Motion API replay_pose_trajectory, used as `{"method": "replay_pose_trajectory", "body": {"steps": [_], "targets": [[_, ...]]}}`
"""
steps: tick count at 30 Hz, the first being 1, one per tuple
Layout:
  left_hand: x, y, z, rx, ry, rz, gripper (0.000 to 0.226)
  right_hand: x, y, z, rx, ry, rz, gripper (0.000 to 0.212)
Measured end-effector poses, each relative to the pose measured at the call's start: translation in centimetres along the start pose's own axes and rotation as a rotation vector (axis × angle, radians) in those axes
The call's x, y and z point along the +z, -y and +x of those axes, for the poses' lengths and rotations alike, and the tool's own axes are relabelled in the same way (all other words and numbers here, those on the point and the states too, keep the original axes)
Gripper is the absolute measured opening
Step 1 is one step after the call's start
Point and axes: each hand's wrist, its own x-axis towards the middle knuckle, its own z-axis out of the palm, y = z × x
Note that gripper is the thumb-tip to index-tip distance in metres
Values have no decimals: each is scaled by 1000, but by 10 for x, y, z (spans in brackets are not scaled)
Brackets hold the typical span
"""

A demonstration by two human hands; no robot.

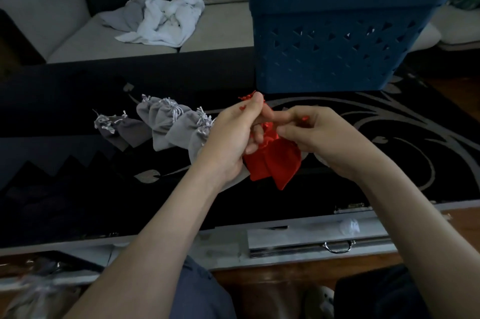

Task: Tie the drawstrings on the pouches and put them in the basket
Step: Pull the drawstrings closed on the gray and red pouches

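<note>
A red pouch (272,165) hangs between my hands above the dark glass table (65,163). My left hand (233,134) pinches the red drawstring at the pouch's gathered neck, its thumb up near the cord's ends. To the right, my right hand (317,134) pinches the other end of the red cord. Several grey pouches (161,121) lie in a row on the table to the left, their pale drawstrings loose. The blue plastic basket (332,41) stands at the back right of the table.
A crumpled white cloth (166,17) lies on the light sofa (78,38) behind the table. A drawer with a metal handle (337,247) sits under the table's front edge. More pouches lie blurred at the bottom left (33,290).
</note>
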Motion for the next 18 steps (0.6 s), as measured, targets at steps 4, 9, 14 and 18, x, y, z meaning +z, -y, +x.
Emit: {"method": "replay_pose_trajectory", "body": {"steps": [4, 9, 14, 18], "targets": [[-7, 9, 1, 204, 48, 305, 21, -2, 0, -2, 13, 24, 63, 6], [-12, 17, 7, 239, 103, 486, 18, 1, -1, -3, -53, -23, 205, 6], [-4, 22, 5, 261, -23, 492, 14, 6, -4, -3, -76, -99, 256, 8], [2, 21, 0, 271, -33, 586, 16, 10, -6, -2, -104, -191, 307, 12]]}}
